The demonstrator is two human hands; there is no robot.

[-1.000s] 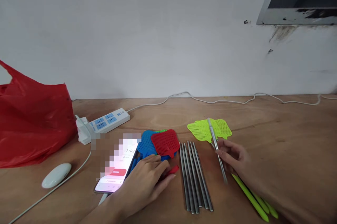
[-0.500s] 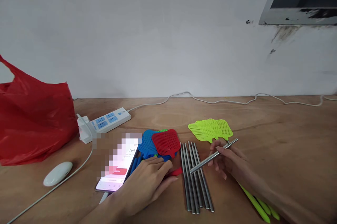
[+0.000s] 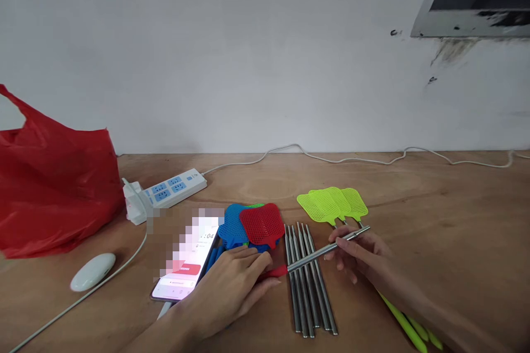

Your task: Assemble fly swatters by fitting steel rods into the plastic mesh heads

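My left hand [image 3: 238,286] is closed around a red plastic handle [image 3: 278,272], most of which is hidden in the fingers. Between thumb and fingers, my right hand [image 3: 360,253] pinches a shiny metal rod [image 3: 323,252]. The rod slants down to the left, its lower end meeting the tip of the red handle. Beneath it, several more metal rods [image 3: 308,292] lie side by side on the table. Just beyond my left hand rest a red fly swatter head [image 3: 263,223] and blue fly swatter heads [image 3: 232,225]. Yellow-green fly swatters [image 3: 318,207] lie behind and under my right hand.
A lit phone [image 3: 182,273] lies left of my left hand, partly blurred. Farther left are a white power strip [image 3: 176,188], a white oval device [image 3: 93,272] and a red plastic bag [image 3: 58,193]. A white cable [image 3: 348,161] runs along the wall.
My right hand has brought the metal rod down and left, so its lower end now meets the red handle. My left hand keeps its place and grip.
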